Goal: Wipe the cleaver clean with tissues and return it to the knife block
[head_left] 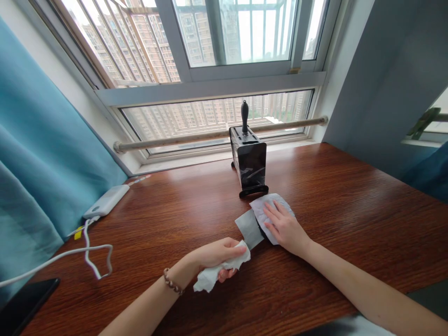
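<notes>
My left hand is closed round a crumpled white tissue and presses it against the near edge of a broad grey knife blade lying flat on the wooden table. My right hand lies flat, fingers stretched out, on a white cloth that covers the other end of the knife. A black knife block stands upright just behind both hands, with one black handle sticking out of its top.
A white power bank with a white cable lies at the table's left. A dark phone sits at the near left corner. Blue curtain hangs on the left; a window with a rail runs behind.
</notes>
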Available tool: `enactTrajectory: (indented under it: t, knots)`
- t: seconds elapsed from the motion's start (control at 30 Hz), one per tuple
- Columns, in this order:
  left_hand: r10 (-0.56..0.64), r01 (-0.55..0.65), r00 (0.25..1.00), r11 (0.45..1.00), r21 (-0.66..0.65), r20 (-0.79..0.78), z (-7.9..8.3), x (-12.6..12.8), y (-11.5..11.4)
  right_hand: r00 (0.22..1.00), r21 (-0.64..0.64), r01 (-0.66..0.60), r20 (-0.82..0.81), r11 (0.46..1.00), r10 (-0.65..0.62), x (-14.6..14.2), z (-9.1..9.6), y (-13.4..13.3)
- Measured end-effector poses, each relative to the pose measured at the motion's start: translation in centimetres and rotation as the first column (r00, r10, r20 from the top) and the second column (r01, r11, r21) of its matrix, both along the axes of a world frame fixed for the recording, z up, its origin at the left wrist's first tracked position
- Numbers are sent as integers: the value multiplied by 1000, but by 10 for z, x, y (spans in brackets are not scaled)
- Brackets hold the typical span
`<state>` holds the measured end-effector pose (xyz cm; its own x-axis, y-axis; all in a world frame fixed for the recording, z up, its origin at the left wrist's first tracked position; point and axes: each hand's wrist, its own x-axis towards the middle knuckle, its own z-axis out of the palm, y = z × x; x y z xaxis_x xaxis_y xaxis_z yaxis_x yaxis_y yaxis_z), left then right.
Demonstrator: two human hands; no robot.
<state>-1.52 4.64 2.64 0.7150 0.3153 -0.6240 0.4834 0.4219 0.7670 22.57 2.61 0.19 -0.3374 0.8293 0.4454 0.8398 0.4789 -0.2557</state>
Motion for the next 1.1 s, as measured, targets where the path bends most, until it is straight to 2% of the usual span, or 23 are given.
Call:
enactTrajectory:
  t: [0.07,0.13,0.2,0.27,0.4,0.53,0.67,0.83,1.1]
  knots:
    - [-11,11,1000,1000,26,-8,1,0,0,982,-27,-182,38,983,183,-3,8,-5]
    - [-20,21,1000,999,44,-15,2,-1,0,930,-70,-355,71,932,360,-7,16,-10]
    - [-22,24,999,998,57,-24,2,-1,0,889,-105,-440,86,892,449,-10,21,-13]
    - [-23,25,999,997,69,-34,2,-1,0,884,-121,-446,91,887,458,-10,22,-14]
    - [-32,35,999,996,84,-34,-1,0,0,926,-95,-365,69,926,372,-8,16,-10]
    - [-33,36,999,995,96,-30,-1,2,-2,975,-45,-218,29,975,220,-2,7,-3]
    - [-38,39,999,995,96,-20,3,3,-3,997,-25,-72,-13,997,72,5,-1,4]
    - [-49,51,999,993,108,-16,7,4,-5,993,-21,104,-54,994,-105,11,-9,9]
    - [-80,82,997,987,136,-24,4,1,-4,958,4,264,-117,964,-262,18,-11,15]
